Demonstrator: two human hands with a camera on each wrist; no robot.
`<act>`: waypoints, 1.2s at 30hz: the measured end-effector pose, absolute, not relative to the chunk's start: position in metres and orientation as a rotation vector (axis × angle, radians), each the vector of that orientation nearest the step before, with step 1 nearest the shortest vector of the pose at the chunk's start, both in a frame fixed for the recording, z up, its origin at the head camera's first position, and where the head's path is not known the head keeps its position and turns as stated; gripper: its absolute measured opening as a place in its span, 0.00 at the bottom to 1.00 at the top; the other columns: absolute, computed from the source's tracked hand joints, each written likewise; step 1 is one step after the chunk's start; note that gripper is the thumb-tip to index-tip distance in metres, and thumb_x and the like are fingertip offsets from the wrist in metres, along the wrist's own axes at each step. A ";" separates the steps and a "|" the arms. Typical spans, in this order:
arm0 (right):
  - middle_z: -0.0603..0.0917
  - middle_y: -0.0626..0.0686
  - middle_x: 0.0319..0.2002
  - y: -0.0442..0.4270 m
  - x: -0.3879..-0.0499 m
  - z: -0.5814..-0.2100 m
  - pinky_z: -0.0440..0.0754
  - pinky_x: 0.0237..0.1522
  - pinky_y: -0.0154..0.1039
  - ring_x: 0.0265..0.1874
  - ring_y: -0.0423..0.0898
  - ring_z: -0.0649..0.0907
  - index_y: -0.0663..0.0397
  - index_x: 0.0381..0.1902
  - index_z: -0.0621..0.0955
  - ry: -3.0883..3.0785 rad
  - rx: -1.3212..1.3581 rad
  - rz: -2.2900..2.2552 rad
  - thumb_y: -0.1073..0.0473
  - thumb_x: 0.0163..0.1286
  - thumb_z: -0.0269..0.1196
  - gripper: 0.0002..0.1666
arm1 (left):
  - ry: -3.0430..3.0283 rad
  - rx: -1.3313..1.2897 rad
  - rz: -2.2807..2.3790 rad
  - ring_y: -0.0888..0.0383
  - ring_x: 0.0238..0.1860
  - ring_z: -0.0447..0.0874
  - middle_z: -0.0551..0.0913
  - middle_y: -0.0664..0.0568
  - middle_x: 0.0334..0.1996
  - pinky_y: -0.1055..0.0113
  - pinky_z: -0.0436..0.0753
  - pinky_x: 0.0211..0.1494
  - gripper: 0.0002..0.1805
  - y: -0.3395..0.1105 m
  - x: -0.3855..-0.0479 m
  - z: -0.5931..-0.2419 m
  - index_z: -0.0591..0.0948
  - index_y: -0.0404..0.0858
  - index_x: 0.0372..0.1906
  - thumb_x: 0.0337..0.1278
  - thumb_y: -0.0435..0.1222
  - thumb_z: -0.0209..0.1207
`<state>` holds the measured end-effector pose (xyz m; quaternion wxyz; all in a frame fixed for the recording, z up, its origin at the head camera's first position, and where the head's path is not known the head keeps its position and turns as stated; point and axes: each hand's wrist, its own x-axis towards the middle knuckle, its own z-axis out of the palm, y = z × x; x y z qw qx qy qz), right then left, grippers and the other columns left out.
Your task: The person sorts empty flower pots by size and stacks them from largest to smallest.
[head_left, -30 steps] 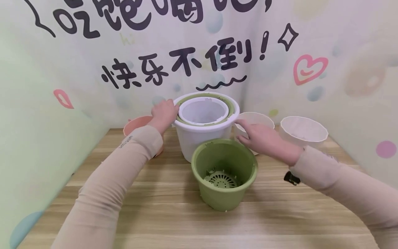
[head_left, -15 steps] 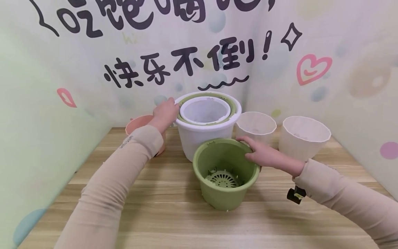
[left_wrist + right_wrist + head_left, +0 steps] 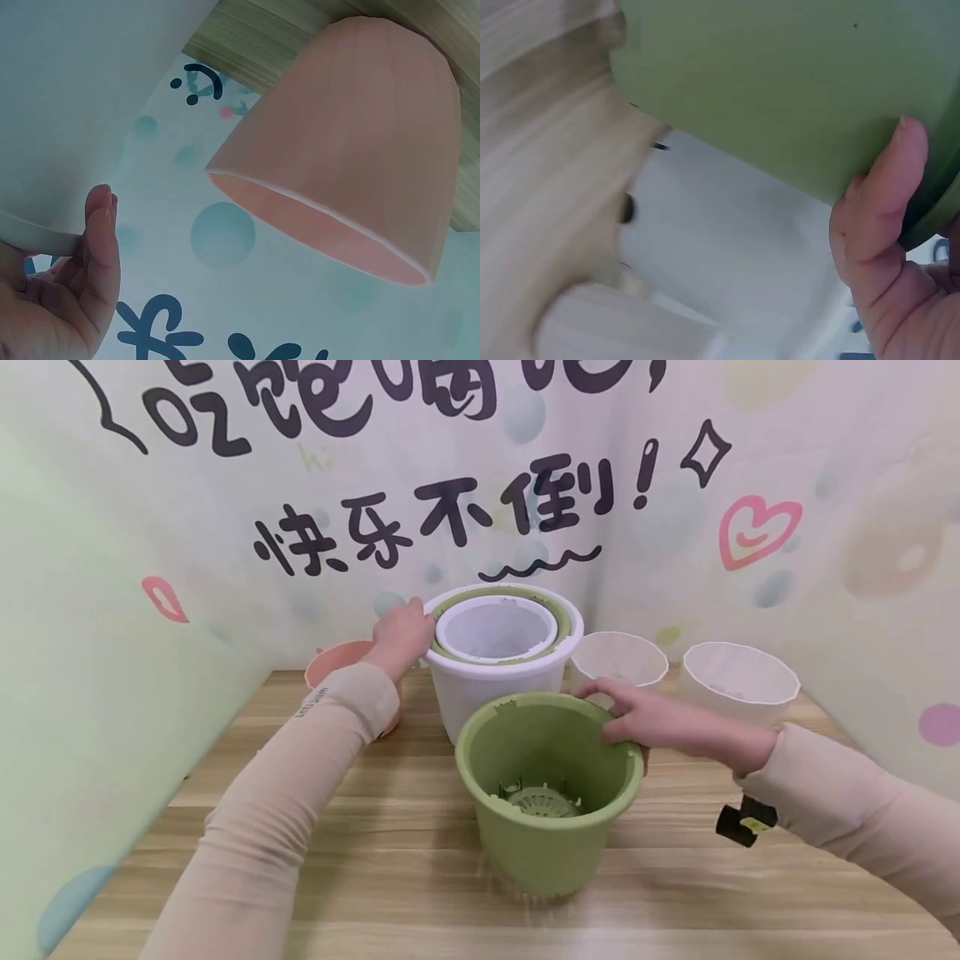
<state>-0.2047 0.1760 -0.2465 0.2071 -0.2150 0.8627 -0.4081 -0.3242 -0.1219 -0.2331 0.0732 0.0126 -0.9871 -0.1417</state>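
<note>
In the head view my right hand [image 3: 667,722] grips the right rim of a green plastic flower pot [image 3: 540,856] with a slotted base. The pot hangs a little above the table. Seen from the right wrist, fingers [image 3: 892,184] lie along its outer wall under the rim. My left hand [image 3: 405,633] holds the left rim of a large white pot [image 3: 487,689] standing behind. Inside that white pot nest another green pot [image 3: 562,617] and a smaller white pot [image 3: 495,625]. In the left wrist view the left fingers [image 3: 103,262] curl up under the white rim.
A pink pot [image 3: 360,142] stands left of the white stack, partly behind the left forearm. Two pale translucent pots [image 3: 618,658] [image 3: 738,672] stand at the back right. Behind the wooden table [image 3: 360,860] hangs a printed cloth wall [image 3: 660,552].
My right hand has moved from beside the white stack onto the green pot's rim and taken hold. The green pot has risen slightly toward me. The left hand stays on the white rim.
</note>
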 end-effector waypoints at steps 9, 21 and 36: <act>0.79 0.55 0.26 0.168 -0.195 -0.176 0.73 0.17 0.33 0.15 0.42 0.78 0.54 0.63 0.58 2.483 -0.564 -1.014 0.69 0.56 0.53 0.35 | -2.970 0.034 -0.436 0.45 0.45 0.75 0.74 0.38 0.46 0.52 0.75 0.45 0.23 -0.123 -0.323 -0.233 0.66 0.32 0.56 0.65 0.43 0.36; 0.78 0.51 0.22 0.153 -0.230 -0.085 0.81 0.23 0.39 0.16 0.43 0.78 0.54 0.69 0.52 2.623 -0.372 -1.050 0.68 0.62 0.51 0.38 | -2.939 0.013 -0.401 0.43 0.44 0.77 0.75 0.37 0.44 0.50 0.76 0.43 0.20 -0.123 -0.319 -0.234 0.68 0.31 0.51 0.65 0.42 0.36; 0.75 0.48 0.16 0.113 -0.282 -0.073 0.81 0.22 0.36 0.11 0.41 0.77 0.61 0.62 0.60 2.757 -0.245 -1.273 0.67 0.65 0.45 0.27 | -2.935 -0.016 -0.206 0.44 0.38 0.80 0.76 0.43 0.44 0.50 0.80 0.35 0.19 -0.122 -0.326 -0.239 0.73 0.34 0.48 0.67 0.43 0.40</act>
